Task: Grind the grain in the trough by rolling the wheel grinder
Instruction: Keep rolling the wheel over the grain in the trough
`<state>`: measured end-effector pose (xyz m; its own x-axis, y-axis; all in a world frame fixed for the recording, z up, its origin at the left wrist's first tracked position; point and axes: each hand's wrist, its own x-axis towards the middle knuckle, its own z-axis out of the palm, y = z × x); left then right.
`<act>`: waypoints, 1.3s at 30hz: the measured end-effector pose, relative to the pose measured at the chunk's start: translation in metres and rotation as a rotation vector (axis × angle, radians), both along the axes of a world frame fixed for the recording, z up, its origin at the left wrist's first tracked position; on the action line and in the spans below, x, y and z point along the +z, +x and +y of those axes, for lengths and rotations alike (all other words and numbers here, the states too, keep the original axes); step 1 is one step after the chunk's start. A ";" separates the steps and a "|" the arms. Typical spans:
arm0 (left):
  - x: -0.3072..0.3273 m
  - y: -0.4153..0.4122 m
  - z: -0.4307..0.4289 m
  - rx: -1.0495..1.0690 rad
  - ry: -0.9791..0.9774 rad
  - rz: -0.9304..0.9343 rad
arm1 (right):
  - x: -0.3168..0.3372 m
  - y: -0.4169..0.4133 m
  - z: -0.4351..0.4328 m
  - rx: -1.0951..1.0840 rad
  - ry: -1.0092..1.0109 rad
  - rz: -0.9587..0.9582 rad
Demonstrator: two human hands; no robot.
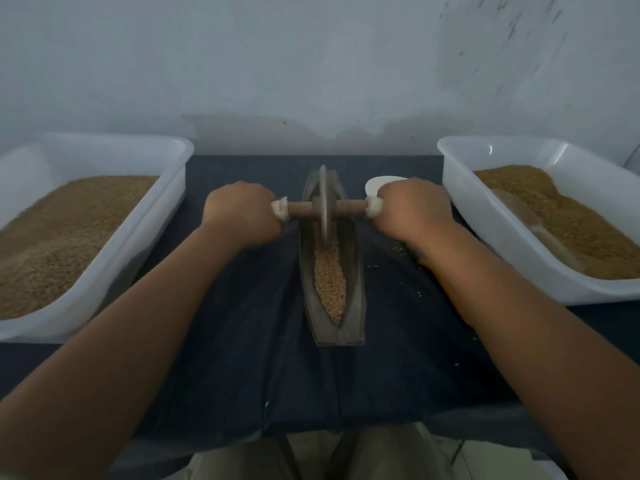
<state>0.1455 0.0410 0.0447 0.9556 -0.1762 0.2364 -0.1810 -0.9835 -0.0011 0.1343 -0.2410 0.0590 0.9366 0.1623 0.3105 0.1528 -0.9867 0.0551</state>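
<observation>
Left hand (242,211) and right hand (412,211) wrap fingers round the axle ends (301,207), steadying the wheel grinder (323,199). It stands toward 12 o'clock in the trough (355,299).

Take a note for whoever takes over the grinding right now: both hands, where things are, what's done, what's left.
Left hand grips the axle at its left end; right hand grips its right end.
Wheel grinder stands in the trough, at the far part.
Grain in the near part looks coarse, so grinding is unfinished.
Left: roll the grinder through it.
Left tub and right tub hold more grain.
</observation>
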 end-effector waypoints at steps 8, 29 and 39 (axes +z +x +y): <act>-0.018 -0.084 0.030 -0.161 0.105 -0.168 | 0.013 -0.064 -0.027 0.081 0.091 0.641; -0.005 -0.044 0.014 -0.098 0.121 -0.041 | -0.006 -0.041 -0.025 0.030 0.032 0.363; 0.002 -0.031 0.013 -0.073 0.075 0.049 | -0.013 -0.020 -0.021 0.026 0.006 0.186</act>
